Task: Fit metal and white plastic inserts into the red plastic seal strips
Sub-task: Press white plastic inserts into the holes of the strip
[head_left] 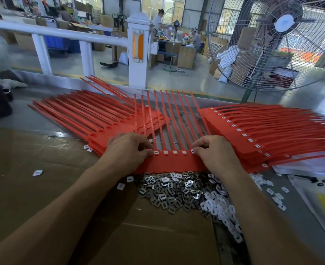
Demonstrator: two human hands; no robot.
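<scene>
Closest to the person, on brown cardboard, lies a heap of metal inserts. A heap of white plastic inserts sits beside it on the right. No box or tray holds them; they lie loose.

Just past the heaps lies the red seal strip being worked on, with white pieces already showing in its row of holes. The left hand rests on the strip's left end, fingers curled and pinching at a hole there. The right hand pinches a white piece at the right end. The step looks like pressing inserts home. Next, the person probably needs another insert from a heap, lined up square over an empty hole.

Farther back, a stack of unfilled strips lies left, and a stack of filled strips lies right. Beyond stands a big fan.
</scene>
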